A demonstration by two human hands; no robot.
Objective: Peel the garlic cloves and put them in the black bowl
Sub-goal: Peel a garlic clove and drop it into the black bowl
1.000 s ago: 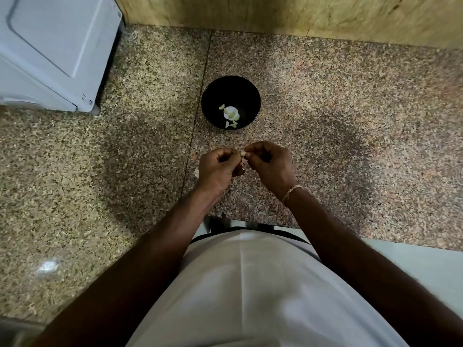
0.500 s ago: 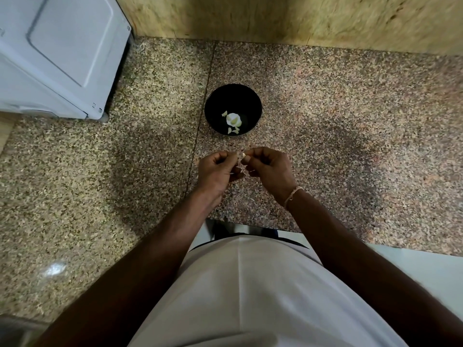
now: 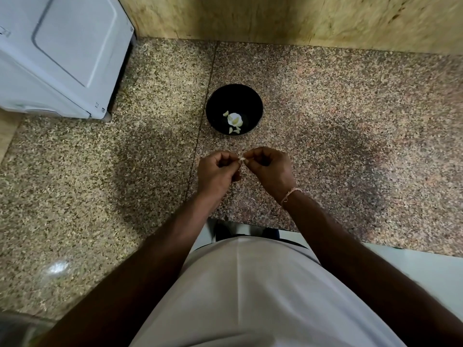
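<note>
Speckled granite counter (image 3: 350,121) with a yellow-brown wall (image 3: 300,18) along its far edge. I note both hands held together above the counter, near its front edge. The fingertips of each meet at a small pale clove (image 3: 242,159), pinched between them; the other fingers of both hands are curled in toward the palms. The left hand (image 3: 217,172) and right hand (image 3: 269,169) stand just apart, joined only at the clove. The right wrist carries a thin band (image 3: 290,194). Beyond the hands, apart from them, the black bowl (image 3: 255,101) stands on the counter and holds several pale cloves (image 3: 235,120) at its bottom. A white appliance (image 3: 62,53) sits at the far left. My view's lower part is filled by a white garment (image 3: 250,296).
</note>
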